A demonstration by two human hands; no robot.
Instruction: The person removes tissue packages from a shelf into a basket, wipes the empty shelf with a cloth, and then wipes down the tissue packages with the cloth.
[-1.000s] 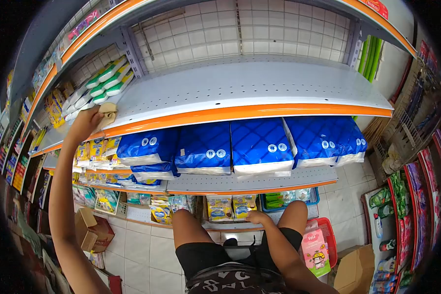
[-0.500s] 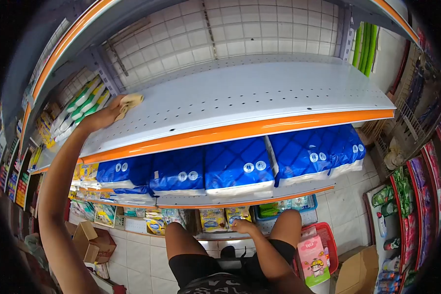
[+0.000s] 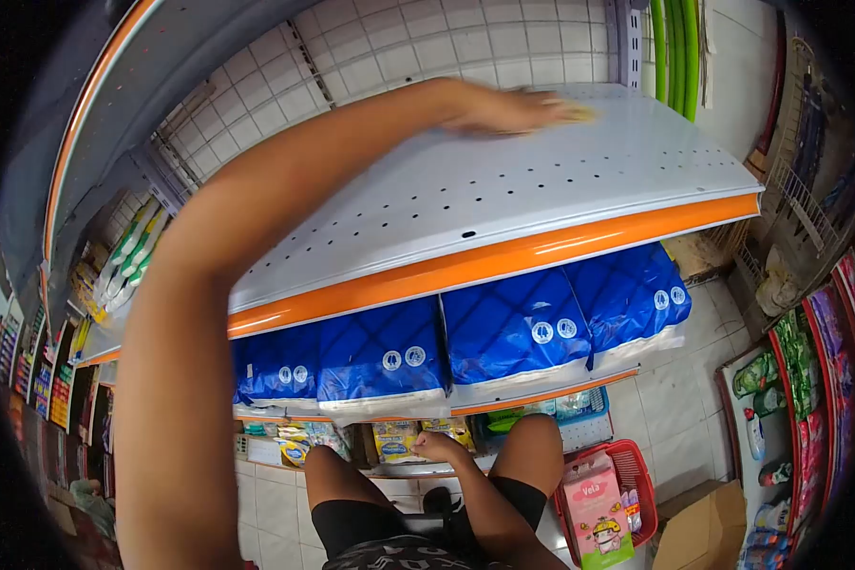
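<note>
My left hand (image 3: 508, 110) lies low over the rear right part of the grey perforated shelf (image 3: 503, 180), its fingers pressed on a yellowish cloth (image 3: 579, 114), most of which is hidden under them. The hand is slightly blurred. My left arm reaches across the shelf from the lower left. My right hand (image 3: 434, 446) is closed near my knees, in front of yellow packs (image 3: 395, 441) on the bottom shelf; what it holds, if anything, is hidden. Large blue packs (image 3: 513, 328) stand in a row beneath the orange shelf edge.
A red basket (image 3: 641, 465) with a pink Vela pack (image 3: 597, 513) stands at the lower right, beside an open cardboard box (image 3: 703, 532). Green tubes (image 3: 676, 57) hang behind the shelf's right end. White and green packs (image 3: 133, 245) lie at the left.
My left hand has swept from the shelf's left end to its rear right with the cloth. My right hand stays near my knees. The view has shifted, and the shelf looks closer.
</note>
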